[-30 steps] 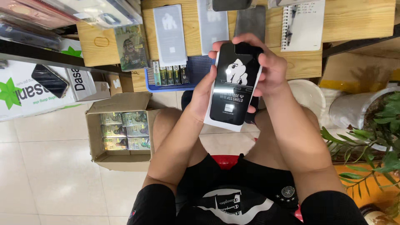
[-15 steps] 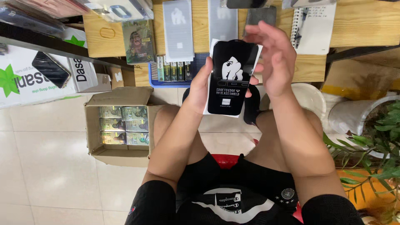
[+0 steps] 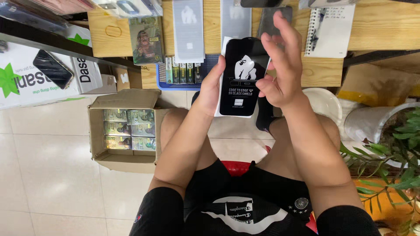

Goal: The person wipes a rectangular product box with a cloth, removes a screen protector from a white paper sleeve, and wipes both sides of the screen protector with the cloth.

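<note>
My left hand (image 3: 211, 88) holds a flat black screen-protector sheet (image 3: 241, 78) with a white fist print, upright on a white backing, gripping it by its left edge. My right hand (image 3: 282, 65) is at the sheet's right edge; thumb and bent fingers pinch that edge near its middle while the other fingers stretch up, spread apart. Both hands are raised in front of a low wooden table (image 3: 372, 26). I sit with my knees apart above a tiled floor.
An open cardboard box (image 3: 124, 131) of small packs stands on the floor at left. On the table lie grey sleeves (image 3: 188, 30), a spiral notebook (image 3: 329, 28) and a blue tray (image 3: 179, 74) of packs. A potted plant (image 3: 393, 140) is at right, white cartons (image 3: 39, 74) at far left.
Both hands have lifted the sheet higher toward the table. My right hand has slid off the sheet's top to its right edge, with its fingers opening upward.
</note>
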